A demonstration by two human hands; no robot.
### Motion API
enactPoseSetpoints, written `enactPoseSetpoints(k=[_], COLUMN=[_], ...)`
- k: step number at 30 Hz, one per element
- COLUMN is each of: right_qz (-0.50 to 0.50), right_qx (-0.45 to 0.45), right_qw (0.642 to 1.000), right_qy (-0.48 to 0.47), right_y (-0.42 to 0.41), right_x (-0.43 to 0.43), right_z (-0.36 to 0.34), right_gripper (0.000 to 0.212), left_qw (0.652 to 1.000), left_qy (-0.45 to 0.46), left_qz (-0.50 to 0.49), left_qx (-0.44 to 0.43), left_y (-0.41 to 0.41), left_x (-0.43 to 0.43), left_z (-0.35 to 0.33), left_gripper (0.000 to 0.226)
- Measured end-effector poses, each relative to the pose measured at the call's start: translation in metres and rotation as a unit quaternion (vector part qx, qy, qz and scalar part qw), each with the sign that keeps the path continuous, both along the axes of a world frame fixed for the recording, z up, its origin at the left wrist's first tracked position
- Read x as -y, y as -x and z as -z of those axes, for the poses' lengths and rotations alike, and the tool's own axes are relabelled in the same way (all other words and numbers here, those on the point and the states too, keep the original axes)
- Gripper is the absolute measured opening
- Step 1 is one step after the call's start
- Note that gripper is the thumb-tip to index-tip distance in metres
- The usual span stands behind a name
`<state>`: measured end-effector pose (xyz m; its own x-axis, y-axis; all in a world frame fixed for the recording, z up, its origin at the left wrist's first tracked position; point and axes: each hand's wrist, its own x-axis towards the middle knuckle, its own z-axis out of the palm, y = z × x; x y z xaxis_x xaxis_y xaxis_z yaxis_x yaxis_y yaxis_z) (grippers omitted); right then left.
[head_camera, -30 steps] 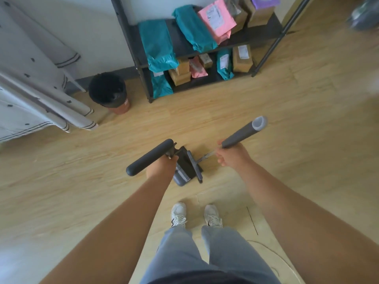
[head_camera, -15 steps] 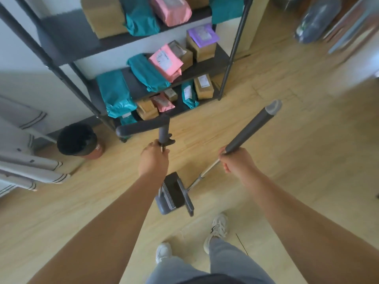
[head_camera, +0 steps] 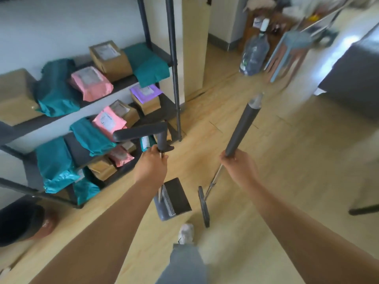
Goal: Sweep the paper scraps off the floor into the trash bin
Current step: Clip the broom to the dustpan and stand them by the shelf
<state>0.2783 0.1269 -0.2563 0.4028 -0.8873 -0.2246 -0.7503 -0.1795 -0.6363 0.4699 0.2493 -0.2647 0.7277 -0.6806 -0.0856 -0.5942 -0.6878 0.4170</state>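
Bin (head_camera: 20, 222), black-lined, stands on the floor (head_camera: 287, 160) at the shelf's (head_camera: 173, 58) near end; its contents are too blurred to tell. The dustpan (head_camera: 174, 198), dark, ribbed, with comb teeth, sits low in front of the shelf, its grey top bar pointing shelfward. The left hand (head_camera: 150, 167) has its fingers clenched round the dustpan's stem. Farther from the shelf, the broom (head_camera: 242, 130) slants up and away, narrow dark head low. The right hand (head_camera: 240, 167) has its fingers grasping the broom's grey grip.

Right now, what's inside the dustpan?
Inside the dustpan only its dark ribbed floor and a row of comb teeth show, with no paper scraps in sight. The blur and the gray back wall could hide tiny bits.
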Motion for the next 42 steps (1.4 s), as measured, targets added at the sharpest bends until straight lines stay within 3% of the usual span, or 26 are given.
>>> enactPoseSetpoints(k=[6, 10, 16, 20, 22, 27, 36, 42], right_qz=[0.040, 0.091, 0.139, 0.098, 0.084, -0.009, -0.160, -0.214], right_qx=[-0.001, 0.055, 0.117, 0.133, 0.136, 0.118, 0.082, 0.073], right_qw=[0.999, 0.993, 0.981, 0.984, 0.985, 0.991, 0.984, 0.974], right_qy=[-0.008, -0.058, -0.064, -0.062, -0.068, -0.065, -0.016, 0.034], right_y=[-0.012, -0.021, -0.030, -0.053, -0.067, -0.110, -0.233, -0.328], right_x=[0.135, 0.213, 0.331, 0.419, 0.461, 0.559, 0.669, 0.716], right_z=[0.001, -0.003, -0.021, -0.029, -0.035, -0.054, -0.089, -0.118], right_gripper=[0.021, 0.011, 0.013, 0.017, 0.007, 0.019, 0.014, 0.011], left_qw=[0.999, 0.998, 0.996, 0.996, 0.996, 0.997, 0.986, 0.973], left_qy=[0.025, 0.022, 0.032, 0.043, 0.042, 0.046, 0.086, 0.170], left_qz=[0.036, 0.034, 0.071, 0.075, 0.070, 0.005, -0.081, -0.109], left_qx=[-0.025, -0.050, -0.033, -0.031, -0.026, -0.057, -0.115, -0.110], left_y=[-0.023, -0.041, -0.058, -0.070, -0.078, -0.097, -0.174, -0.260], left_x=[0.144, 0.228, 0.364, 0.453, 0.487, 0.562, 0.643, 0.695], left_z=[0.005, 0.001, -0.026, -0.035, -0.038, -0.053, -0.078, -0.101], left_gripper=[0.029, 0.029, 0.028, 0.028, 0.029, 0.029, 0.030, 0.032])
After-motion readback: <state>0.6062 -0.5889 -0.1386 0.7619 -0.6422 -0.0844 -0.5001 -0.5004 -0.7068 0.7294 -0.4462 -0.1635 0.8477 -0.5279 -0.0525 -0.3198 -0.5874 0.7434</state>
